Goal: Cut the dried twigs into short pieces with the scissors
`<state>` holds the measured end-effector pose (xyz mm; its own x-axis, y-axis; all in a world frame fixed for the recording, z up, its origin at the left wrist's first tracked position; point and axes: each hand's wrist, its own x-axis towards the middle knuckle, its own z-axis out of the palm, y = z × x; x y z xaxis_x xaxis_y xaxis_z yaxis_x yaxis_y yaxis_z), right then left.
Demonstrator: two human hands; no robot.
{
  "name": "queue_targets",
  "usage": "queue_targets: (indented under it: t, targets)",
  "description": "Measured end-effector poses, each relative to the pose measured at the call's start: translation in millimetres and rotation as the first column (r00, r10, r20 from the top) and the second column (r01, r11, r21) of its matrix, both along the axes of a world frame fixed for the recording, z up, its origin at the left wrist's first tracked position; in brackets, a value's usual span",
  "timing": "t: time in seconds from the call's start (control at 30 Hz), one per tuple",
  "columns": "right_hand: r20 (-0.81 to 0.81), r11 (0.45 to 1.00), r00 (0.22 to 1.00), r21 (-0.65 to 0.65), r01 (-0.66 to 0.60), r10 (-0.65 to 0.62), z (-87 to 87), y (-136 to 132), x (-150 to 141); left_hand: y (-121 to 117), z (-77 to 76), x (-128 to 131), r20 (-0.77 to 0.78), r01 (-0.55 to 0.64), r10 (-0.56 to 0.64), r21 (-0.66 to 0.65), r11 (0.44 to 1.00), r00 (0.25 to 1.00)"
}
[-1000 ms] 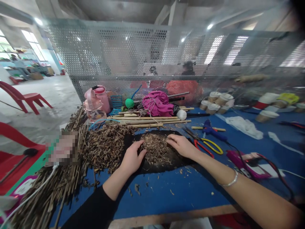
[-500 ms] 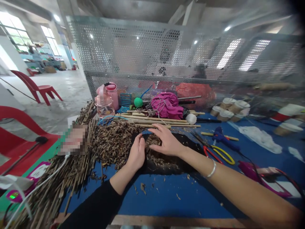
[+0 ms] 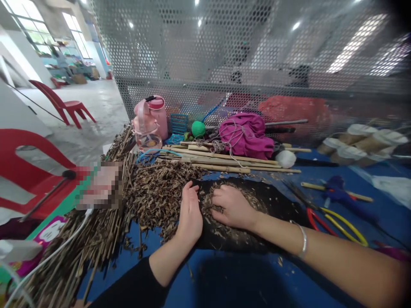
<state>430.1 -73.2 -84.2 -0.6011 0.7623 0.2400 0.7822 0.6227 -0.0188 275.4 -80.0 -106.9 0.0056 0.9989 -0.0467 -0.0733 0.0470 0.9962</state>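
Note:
My left hand [image 3: 190, 214] stands on its edge, fingers stretched out, between a heap of brown dried plant pieces [image 3: 156, 192] and a black sheet [image 3: 282, 205]. It holds nothing that I can see. On the black sheet, my right hand [image 3: 236, 208] has its fingers curled down into a thin layer of the same dried pieces [image 3: 208, 210]. Some pieces show at its fingertips; what lies under the palm is hidden. Long dry stalks [image 3: 96, 239] are piled left of the heap.
Pliers with red and yellow handles [image 3: 330, 220] and a blue glue gun [image 3: 346, 199] lie right. Behind are bamboo sticks [image 3: 224, 159], purple cloth [image 3: 240, 134], a green ball [image 3: 198, 128] and a pink bottle [image 3: 159, 117]. Perforated metal screen [image 3: 192, 55] closes the back.
My right hand has lowered onto the dried pieces and its fingers have curled in. My left hand stays upright beside the heap. The view has tilted down and shifted.

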Motion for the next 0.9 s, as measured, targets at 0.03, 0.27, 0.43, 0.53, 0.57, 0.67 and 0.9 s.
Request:
queue_targets:
  t: [0.03,0.27,0.43,0.53,0.57,0.67,0.9]
  targets:
    - [0.006,1.000,1.000,-0.007,0.013,-0.013,-0.5,4,-2,0,-0.1,0,0.008,0.000,0.000,-0.006,1.000,1.000]
    - [-0.111,0.973,0.975,-0.152,0.174,-0.191,6.4,12,-12,10,6.5,-3,0.145,0.007,0.013,-0.138,0.990,0.989]
    - [-0.199,0.938,0.923,-0.177,0.298,-0.330,19.2,16,2,14,16.0,-10,0.091,0.018,-0.004,-0.162,0.987,0.996]
    - [-0.218,0.914,0.890,-0.165,0.371,-0.401,22.1,13,14,7,22.9,-20,-0.336,0.140,-0.088,0.136,0.981,0.938]
    - [-0.220,0.910,0.885,-0.157,0.384,-0.412,21.5,11,17,4,25.3,-24,-0.490,0.248,-0.113,0.221,0.943,0.864]
    - [-0.202,0.920,0.899,-0.124,0.371,-0.389,16.5,0,16,-4,29.7,-33,-0.777,0.553,-0.190,0.232,0.800,0.600]
    - [-0.046,0.964,0.963,-0.031,0.263,-0.264,22.6,-20,-7,-11,24.2,-26,-0.947,0.635,-0.117,0.105,0.766,0.298]
